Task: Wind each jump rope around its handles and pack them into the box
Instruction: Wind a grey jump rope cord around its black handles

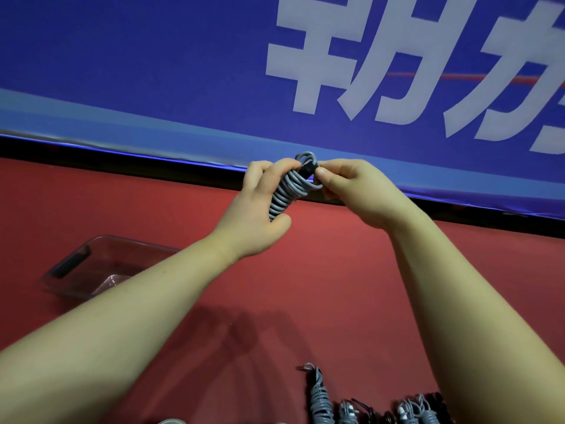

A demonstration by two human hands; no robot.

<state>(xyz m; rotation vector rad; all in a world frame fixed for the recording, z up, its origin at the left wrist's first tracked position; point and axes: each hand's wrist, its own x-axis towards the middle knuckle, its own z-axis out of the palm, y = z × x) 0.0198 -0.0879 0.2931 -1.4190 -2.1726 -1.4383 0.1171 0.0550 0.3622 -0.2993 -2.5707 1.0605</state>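
Observation:
A grey jump rope [289, 189] is wound in tight coils around its black handles and held up above the red table. My left hand [260, 206] grips the wound bundle from the left, fingers curled over its top and thumb under its lower end. My right hand [351, 188] pinches the rope's last loop near the black handle tip at the bundle's upper end. A clear plastic box [76, 270] with a dark handle slot sits on the table at the left, partly hidden behind my left forearm.
Several more wound grey ropes [319, 399] lie along the table's near edge at the bottom middle and right. A red cloth [336, 301] covers the table. A blue banner [183, 71] with large white characters hangs behind the table's far edge.

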